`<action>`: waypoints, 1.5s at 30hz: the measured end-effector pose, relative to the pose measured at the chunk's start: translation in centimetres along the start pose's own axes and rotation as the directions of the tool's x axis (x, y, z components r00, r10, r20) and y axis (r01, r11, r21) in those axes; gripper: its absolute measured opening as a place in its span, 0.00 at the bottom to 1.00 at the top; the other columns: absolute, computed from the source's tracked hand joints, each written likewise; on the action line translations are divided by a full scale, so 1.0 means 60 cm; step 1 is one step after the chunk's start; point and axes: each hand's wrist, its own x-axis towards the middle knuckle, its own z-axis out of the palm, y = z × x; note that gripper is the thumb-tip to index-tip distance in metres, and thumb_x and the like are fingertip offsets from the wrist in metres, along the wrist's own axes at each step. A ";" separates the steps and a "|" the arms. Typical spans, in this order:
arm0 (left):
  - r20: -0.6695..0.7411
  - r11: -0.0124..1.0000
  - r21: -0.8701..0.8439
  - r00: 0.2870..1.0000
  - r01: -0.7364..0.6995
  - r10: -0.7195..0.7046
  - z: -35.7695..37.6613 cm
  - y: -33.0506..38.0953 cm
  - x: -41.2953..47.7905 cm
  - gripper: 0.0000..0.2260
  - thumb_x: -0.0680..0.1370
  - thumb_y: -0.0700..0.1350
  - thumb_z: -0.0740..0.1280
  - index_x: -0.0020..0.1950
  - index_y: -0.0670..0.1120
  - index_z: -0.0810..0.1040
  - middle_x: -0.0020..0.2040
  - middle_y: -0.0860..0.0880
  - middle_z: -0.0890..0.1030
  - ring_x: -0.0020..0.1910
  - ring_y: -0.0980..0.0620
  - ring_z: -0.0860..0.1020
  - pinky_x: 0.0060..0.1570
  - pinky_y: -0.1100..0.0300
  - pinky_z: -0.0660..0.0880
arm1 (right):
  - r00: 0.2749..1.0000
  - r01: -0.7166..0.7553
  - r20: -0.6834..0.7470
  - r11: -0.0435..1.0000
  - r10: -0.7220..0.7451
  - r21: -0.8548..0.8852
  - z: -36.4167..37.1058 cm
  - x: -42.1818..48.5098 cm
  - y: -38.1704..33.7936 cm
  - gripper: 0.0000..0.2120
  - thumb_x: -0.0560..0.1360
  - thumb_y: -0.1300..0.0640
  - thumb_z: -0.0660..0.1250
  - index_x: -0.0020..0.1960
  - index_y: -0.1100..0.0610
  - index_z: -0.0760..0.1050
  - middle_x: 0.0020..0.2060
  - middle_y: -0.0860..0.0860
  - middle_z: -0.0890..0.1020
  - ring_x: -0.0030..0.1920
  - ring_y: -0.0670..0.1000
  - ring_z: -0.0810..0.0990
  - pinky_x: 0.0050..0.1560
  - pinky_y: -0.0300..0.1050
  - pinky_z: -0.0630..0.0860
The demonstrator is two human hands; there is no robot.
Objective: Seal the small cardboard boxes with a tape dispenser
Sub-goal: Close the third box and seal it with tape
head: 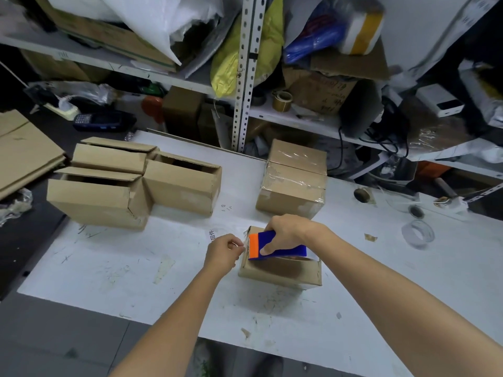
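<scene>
A small cardboard box (280, 272) sits on the white table (136, 268) in front of me. My right hand (291, 232) grips a blue and orange tape dispenser (275, 246), which rests on the box's top. My left hand (224, 253) pinches the clear tape end at the box's left edge, right beside the dispenser's orange end. Three unsealed boxes (136, 180) with raised flaps stand at the left. Two taped boxes (294, 178) stand behind the one in front of me.
A clear tape roll (417, 234) and spent tape cores (362, 194) lie at the right. Flattened cardboard (24, 156) lies at the far left. Cluttered metal shelves (245, 77) rise behind the table, with bags, boxes and cables.
</scene>
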 end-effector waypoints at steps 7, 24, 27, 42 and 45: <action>0.013 0.972 -0.233 1.000 -0.017 0.021 -0.002 0.007 -0.013 0.07 0.81 0.42 0.65 0.51 0.51 0.81 0.49 0.52 0.82 0.51 0.51 0.80 0.48 0.54 0.80 | 1.000 0.010 0.009 1.000 -0.010 0.015 -0.002 -0.002 0.002 0.34 0.71 0.38 0.72 0.71 0.52 0.69 0.62 0.51 0.78 0.58 0.55 0.78 0.55 0.50 0.80; 0.103 0.992 -0.120 0.994 -0.035 0.047 -0.006 0.007 -0.001 0.09 0.77 0.48 0.71 0.56 0.49 0.82 0.51 0.53 0.83 0.47 0.53 0.83 0.43 0.56 0.82 | 1.000 0.012 0.018 1.000 -0.012 0.001 -0.012 -0.012 0.005 0.31 0.72 0.36 0.70 0.68 0.52 0.72 0.58 0.51 0.79 0.55 0.55 0.79 0.54 0.49 0.79; 0.087 0.993 -0.107 0.995 -0.045 0.054 -0.003 0.011 -0.002 0.07 0.78 0.47 0.71 0.55 0.50 0.81 0.50 0.54 0.82 0.46 0.54 0.83 0.41 0.57 0.81 | 0.999 -0.022 0.026 1.000 0.021 0.008 -0.013 -0.018 0.012 0.31 0.73 0.37 0.70 0.68 0.53 0.71 0.59 0.52 0.79 0.55 0.55 0.78 0.53 0.48 0.79; 0.174 0.965 -0.261 0.984 -0.001 0.048 0.009 0.008 -0.012 0.16 0.78 0.51 0.70 0.65 0.50 0.77 0.55 0.49 0.81 0.57 0.50 0.80 0.52 0.52 0.81 | 0.997 -0.066 0.044 0.996 0.064 0.055 -0.002 -0.014 0.008 0.32 0.73 0.40 0.72 0.70 0.54 0.69 0.62 0.52 0.78 0.59 0.56 0.77 0.55 0.49 0.79; 0.161 0.966 -0.257 0.986 -0.007 0.050 0.014 0.005 -0.008 0.17 0.78 0.50 0.71 0.66 0.49 0.78 0.54 0.49 0.81 0.57 0.50 0.80 0.51 0.51 0.81 | 0.998 -0.055 0.028 0.997 0.054 0.054 0.003 -0.014 0.011 0.32 0.73 0.40 0.72 0.71 0.53 0.68 0.63 0.52 0.77 0.58 0.55 0.77 0.54 0.48 0.79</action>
